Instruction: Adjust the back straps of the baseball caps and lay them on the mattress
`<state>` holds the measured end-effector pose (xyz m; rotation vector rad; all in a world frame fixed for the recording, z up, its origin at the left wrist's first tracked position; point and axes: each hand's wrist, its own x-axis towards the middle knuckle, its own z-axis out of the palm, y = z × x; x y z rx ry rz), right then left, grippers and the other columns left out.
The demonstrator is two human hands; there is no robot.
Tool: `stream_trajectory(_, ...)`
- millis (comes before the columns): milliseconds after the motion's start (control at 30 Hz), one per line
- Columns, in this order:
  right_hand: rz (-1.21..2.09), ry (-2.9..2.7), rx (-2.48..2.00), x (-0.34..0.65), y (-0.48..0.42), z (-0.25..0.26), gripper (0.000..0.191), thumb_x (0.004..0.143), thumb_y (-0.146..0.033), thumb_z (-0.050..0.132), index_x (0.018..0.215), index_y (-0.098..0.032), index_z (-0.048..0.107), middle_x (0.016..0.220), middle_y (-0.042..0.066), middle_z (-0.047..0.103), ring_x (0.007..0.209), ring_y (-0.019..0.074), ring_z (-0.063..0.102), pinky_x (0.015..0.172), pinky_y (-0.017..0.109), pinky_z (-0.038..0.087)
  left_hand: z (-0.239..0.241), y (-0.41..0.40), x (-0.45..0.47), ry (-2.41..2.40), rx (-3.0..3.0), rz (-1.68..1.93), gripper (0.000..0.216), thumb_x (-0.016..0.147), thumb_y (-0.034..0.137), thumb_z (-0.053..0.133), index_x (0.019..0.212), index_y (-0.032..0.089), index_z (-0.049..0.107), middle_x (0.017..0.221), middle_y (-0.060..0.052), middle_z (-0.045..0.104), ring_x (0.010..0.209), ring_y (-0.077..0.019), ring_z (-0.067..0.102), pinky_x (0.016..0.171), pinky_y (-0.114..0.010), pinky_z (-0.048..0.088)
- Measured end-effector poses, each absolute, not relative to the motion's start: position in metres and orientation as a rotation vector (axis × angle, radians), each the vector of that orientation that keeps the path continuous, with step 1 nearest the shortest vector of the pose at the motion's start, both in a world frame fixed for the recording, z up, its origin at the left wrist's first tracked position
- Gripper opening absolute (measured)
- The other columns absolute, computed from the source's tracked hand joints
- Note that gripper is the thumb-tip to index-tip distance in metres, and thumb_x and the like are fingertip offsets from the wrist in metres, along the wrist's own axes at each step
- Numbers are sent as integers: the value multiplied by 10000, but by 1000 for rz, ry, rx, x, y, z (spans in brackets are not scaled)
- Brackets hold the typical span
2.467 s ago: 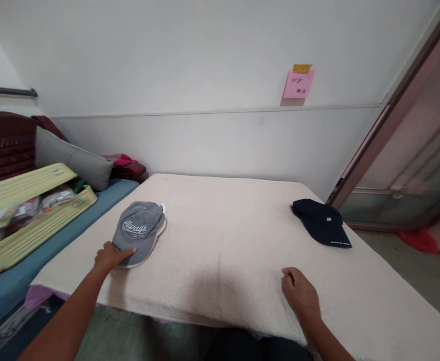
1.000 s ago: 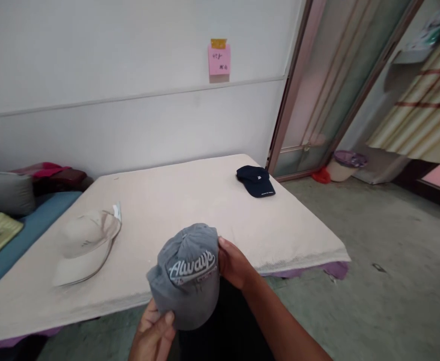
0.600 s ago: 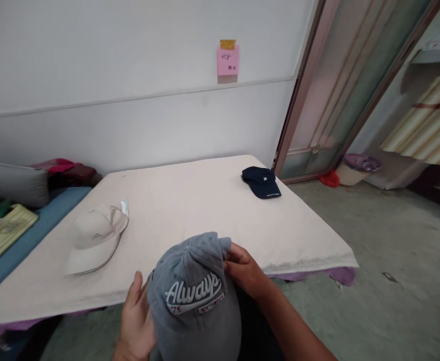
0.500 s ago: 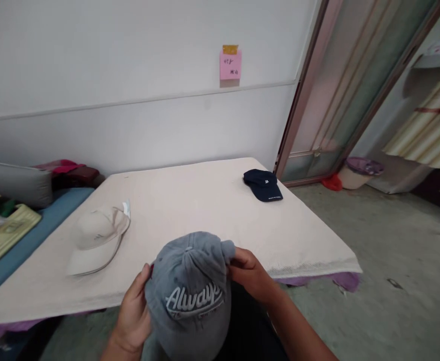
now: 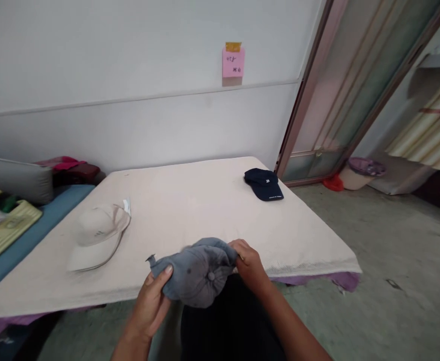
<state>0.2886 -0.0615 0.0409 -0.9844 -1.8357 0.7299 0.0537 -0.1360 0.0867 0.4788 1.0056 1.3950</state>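
Observation:
Between my two hands I hold a grey-blue baseball cap (image 5: 199, 278) above my lap, at the near edge of the bed. Its crown button faces me and the cloth is partly folded; the lettering on its front is out of sight. My left hand (image 5: 154, 301) grips the cap's left side with the thumb on top, beside a loose strap end. My right hand (image 5: 250, 264) pinches the right edge. A cream cap (image 5: 97, 235) lies on the left of the bed, and a navy cap (image 5: 264, 184) rests at the far right.
A pale cover (image 5: 182, 200) spreads over the bed. To the left are a grey cushion (image 5: 17, 178) and a folded yellow item (image 5: 13, 228). A pink note (image 5: 233, 63) is taped to the white wall. A waste bin (image 5: 357, 175) stands on the floor at right.
The grey-blue cap has been turned and tipped, so its lettered front no longer shows and its crown top faces me. Both hands have shifted their hold with it.

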Motion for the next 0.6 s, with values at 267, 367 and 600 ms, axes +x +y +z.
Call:
stream_trajectory(267,999,-1826,-1093,312,-81,35,264,653,-36,405,761,-186,592,810,32,597,814,184,542,731,283,413,92,-150,69,1100,505,1459,190,603,228,759,785,191,719,756,-34,714,790,-241,663,727,-313,506)
stream_trajectory(367,1248,-1902,-1093,323,-93,40,351,619,-46,415,854,-188,634,871,32,633,864,204,558,780,308,425,93,-153,73,1101,586,1371,192,635,281,745,794,179,715,731,-46,695,758,-231,642,686,-292,492)
stream_trajectory(600,1543,-2023,-915,333,-92,60,193,791,-277,530,902,-188,660,902,35,631,863,214,562,751,311,434,93,-154,82,1191,732,1266,243,681,377,718,787,160,692,733,-32,655,697,-178,585,640,-246,450)
